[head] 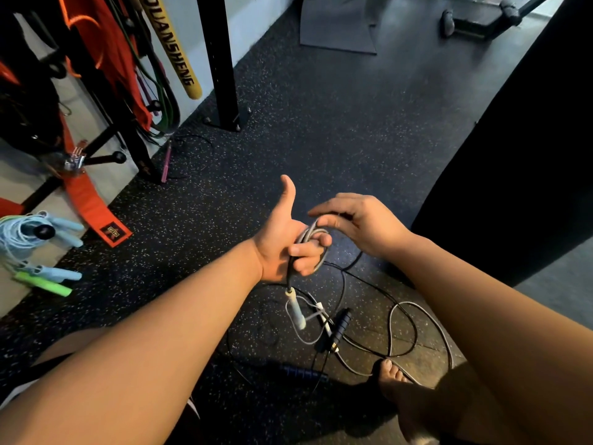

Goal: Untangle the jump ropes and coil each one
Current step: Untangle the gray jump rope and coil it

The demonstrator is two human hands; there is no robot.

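left hand (pixel 282 248) grips grey rope coil (pixel 307 234), handle (pixel 296 309) hanging down; right hand (pixel 359 223) pinches coil

Your coiled rope (pixel 313 248) was grey; you also had a white handle (pixel 296 311), a dark blue handle (pixel 341 322), a black floor (pixel 288 123) speckled white, pale blue ropes (pixel 19 232), a green handle (pixel 45 284) and an orange strap (pixel 93 203).

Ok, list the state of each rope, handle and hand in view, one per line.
grey rope: partly coiled, the rest loose on the floor.
left hand: grips the coil, thumb up.
right hand: pinches the rope at the coil's top.
white handle: under the left hand, among loose loops.
black handle: lying on the floor in the tangle.
light blue ropes: coiled, hung on a peg.
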